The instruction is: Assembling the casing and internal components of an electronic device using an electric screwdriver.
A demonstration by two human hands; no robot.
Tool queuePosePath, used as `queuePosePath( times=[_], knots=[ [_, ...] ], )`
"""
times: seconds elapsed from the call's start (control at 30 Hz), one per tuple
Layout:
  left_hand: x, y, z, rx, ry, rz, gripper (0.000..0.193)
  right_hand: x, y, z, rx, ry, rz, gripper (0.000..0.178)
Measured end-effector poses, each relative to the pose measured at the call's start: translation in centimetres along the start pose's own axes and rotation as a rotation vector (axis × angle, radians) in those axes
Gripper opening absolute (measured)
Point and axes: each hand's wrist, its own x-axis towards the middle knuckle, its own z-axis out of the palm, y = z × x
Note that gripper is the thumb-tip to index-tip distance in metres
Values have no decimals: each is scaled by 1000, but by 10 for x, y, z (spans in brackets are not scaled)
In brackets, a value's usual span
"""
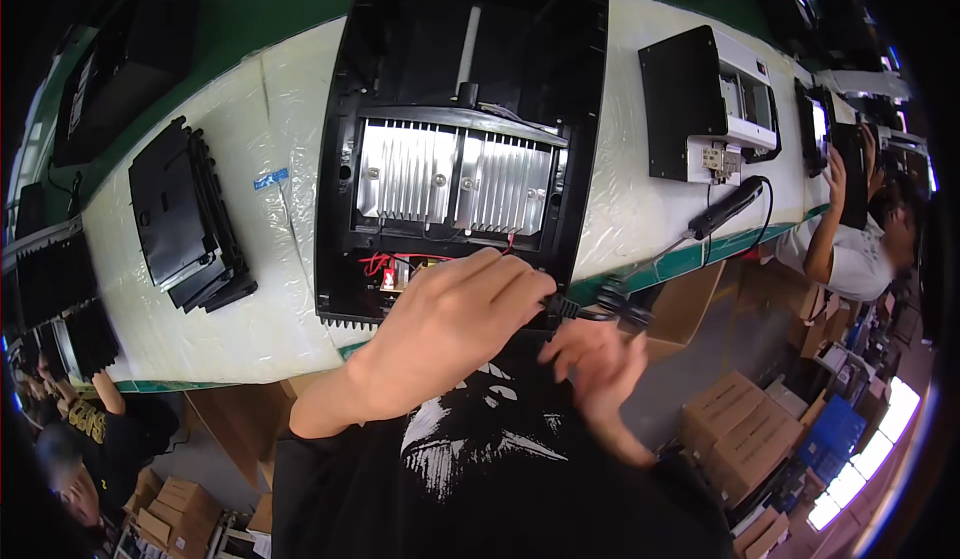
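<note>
A tall black housing point(580, 184) lies before me on the table, its inside showing. Within it are two silver finned heat sinks point(408, 171), with red wires point(376, 263) and part of a circuit board below. My left hand point(450, 309) reaches across the housing's near edge, its fingers closed around the end of a black cable point(566, 308). The cable runs right into a dark, blurred bundle. Just below that bundle is my right hand point(600, 364), smeared by motion, with fingers apart and nothing visible in them.
Black plastic panels point(180, 209) are stacked at left. On the right stand a black-and-white device point(685, 109) and an electric screwdriver point(728, 209). Cardboard boxes point(740, 429) sit on the floor. Another person point(850, 249) works at far right, another at lower left.
</note>
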Motion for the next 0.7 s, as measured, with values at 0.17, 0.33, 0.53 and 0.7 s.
queuePosePath(
  times=[0.17, 0.33, 0.53, 0.7],
  knots=[
    [-2, -1, -3, 76, 6, 69, 23, 3, -2, -2, -526, 136, -886, 17],
    [-6, 2, -6, 67, -23, 10, 20, 39, -29, 21, -660, -73, -567, 17],
    [-15, 1, 8, 123, -22, -4, 20, 37, -39, 13, -351, -157, -100, 23],
    [-9, -2, 9, 116, -64, -15, 12, 40, -43, 16, -341, -129, -186, 29]
  ],
)
